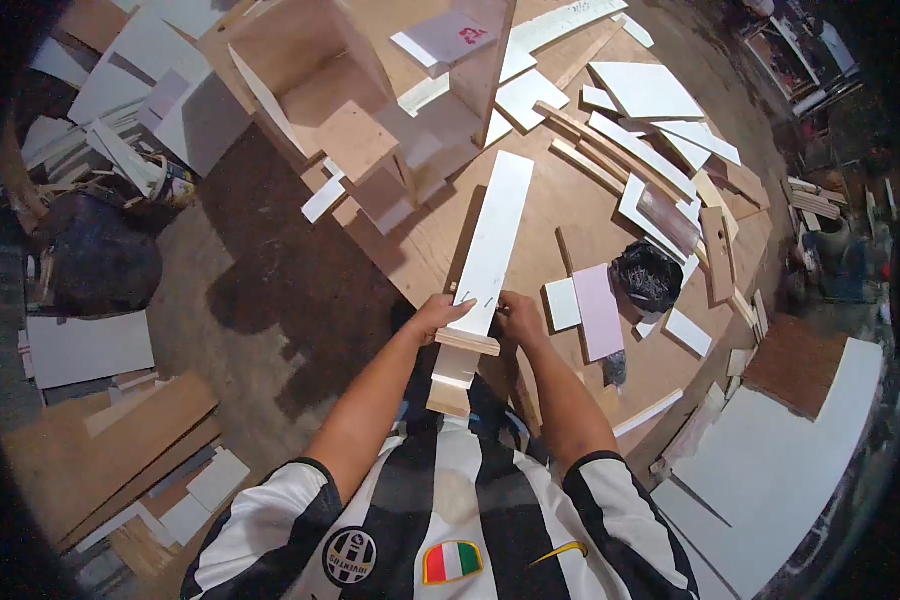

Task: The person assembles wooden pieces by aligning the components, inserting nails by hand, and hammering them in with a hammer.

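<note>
A long white board (495, 220) stretches away from my body over the edge of the wooden worktable. Two small nails (468, 297) stand up from its top face near my hands. My left hand (442, 316) grips the board's left edge, its thumb lying over the top beside a nail. On the opposite edge, my right hand (520, 318) has its fingers curled against the board; their tips are partly hidden. At the near end, a crosswise wooden piece (468, 343) and a lower wooden block (449, 398) sit close to my shirt.
An open wooden box frame (320, 80) stands at the table's far left. To the right lie a black bag of nails (650, 277), a pale pink panel (599, 312) and several board offcuts (645, 90). White sheets (790, 460) lean at lower right; scrap panels (120, 450) lie at left.
</note>
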